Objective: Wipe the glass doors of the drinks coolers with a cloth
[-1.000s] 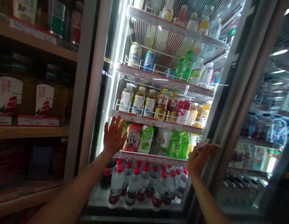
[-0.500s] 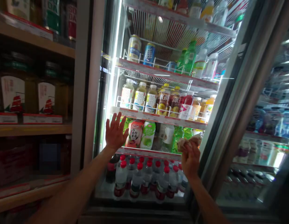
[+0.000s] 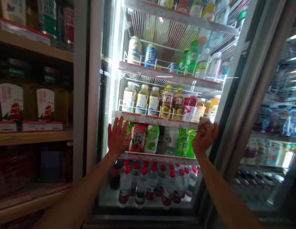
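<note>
My left hand is raised with its fingers spread, palm toward the lit drinks fridge. It seems to rest flat on the glass door, where reflections show. Nothing is in it. Behind it, on the lower shelf, stand a red drink bottle and a green-and-white bottle. My right hand is closed around a crumpled pale cloth. It is held up near the right side of the door, in front of a shelf edge, beside bright green packs.
Red-capped bottles crowd the fridge floor. Tea bottles line the shelf above my hands. A thick metal door frame runs along the right, with another fridge beyond. At left, a wooden shelf carries large bottles.
My right hand has moved up and to the right with the cloth, uncovering more of the green packs. The left hand stays nearly in place.
</note>
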The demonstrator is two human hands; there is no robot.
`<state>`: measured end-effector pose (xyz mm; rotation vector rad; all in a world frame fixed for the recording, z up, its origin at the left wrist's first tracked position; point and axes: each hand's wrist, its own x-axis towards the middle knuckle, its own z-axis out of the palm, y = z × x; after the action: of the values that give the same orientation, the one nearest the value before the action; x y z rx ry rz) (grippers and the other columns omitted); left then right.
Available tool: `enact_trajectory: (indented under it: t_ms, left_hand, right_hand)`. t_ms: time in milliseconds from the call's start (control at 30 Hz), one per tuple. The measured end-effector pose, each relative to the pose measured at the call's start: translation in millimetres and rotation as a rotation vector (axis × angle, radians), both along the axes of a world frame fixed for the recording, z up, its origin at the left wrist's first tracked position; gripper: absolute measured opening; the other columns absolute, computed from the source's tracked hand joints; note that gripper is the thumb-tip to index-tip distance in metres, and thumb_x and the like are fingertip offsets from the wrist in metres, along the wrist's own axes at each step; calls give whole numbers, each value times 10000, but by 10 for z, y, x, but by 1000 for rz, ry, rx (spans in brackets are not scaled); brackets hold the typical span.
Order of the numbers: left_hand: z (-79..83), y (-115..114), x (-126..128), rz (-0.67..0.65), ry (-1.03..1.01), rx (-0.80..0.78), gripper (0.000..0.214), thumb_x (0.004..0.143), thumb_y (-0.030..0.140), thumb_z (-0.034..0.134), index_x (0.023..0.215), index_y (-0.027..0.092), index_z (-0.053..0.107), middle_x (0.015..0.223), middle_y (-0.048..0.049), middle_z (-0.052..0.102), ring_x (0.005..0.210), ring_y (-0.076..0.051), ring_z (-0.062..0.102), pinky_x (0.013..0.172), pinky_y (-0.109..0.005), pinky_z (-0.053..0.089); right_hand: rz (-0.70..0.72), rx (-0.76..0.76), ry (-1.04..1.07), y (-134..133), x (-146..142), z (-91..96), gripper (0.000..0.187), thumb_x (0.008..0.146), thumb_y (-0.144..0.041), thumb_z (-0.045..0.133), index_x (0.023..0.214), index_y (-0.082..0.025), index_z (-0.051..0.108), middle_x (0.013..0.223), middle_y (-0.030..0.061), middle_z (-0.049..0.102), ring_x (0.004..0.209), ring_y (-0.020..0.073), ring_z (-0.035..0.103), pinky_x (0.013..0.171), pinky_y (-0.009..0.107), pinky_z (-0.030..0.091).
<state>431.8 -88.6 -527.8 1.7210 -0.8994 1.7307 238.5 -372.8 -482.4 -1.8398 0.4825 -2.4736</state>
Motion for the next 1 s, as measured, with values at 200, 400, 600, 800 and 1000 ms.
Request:
enact_trajectory:
  t_ms: [200,400,600,800,1000]
  left_hand:
    - [14,20,-5,-6,0,5,668,883,313,445,1461,270,112,1518,-58,191,1408,-232,151,1137,-474,117]
    - [2,15,6,-9,-20,-1,659,885,313,439,1461,261,124,1517,-61,202,1409,-224,150,1142,-459,116]
    - [27,-17,10,-9,-9,-10,628,881,318,441,1451,215,197,1503,-99,237,1408,-229,146,1150,-444,76]
    - [-237,49,-63,8,-17,56,662,886,255,439,1464,203,120,1520,-99,163,1415,-228,83,1153,-445,75]
    - [-603,139,-53,-6,11,178,686,883,261,433,1467,217,77,1522,-92,152,1411,-243,83,1148,-472,99]
  right_hand:
    - [-37,-618,613,974,502,-628,429,830,-230,460,1250,-295,518,1379,26,458,1383,237,228,1139,513,98]
    - [-156,-246,403,49,-65,-721,400,864,-246,398,1238,-240,539,1330,87,502,1311,247,362,1088,551,216]
    - [-188,12,154,-44,-4,-620,548,875,-250,333,1404,-108,316,1487,206,218,1374,339,201,1027,614,272]
    - [-19,-502,646,1048,478,-1037,568,821,-153,418,1384,-214,376,1416,54,423,1406,238,169,1147,494,123]
    - [-254,-225,396,58,-174,-1026,562,855,-161,376,1413,-204,319,1453,122,352,1366,286,272,1069,565,245]
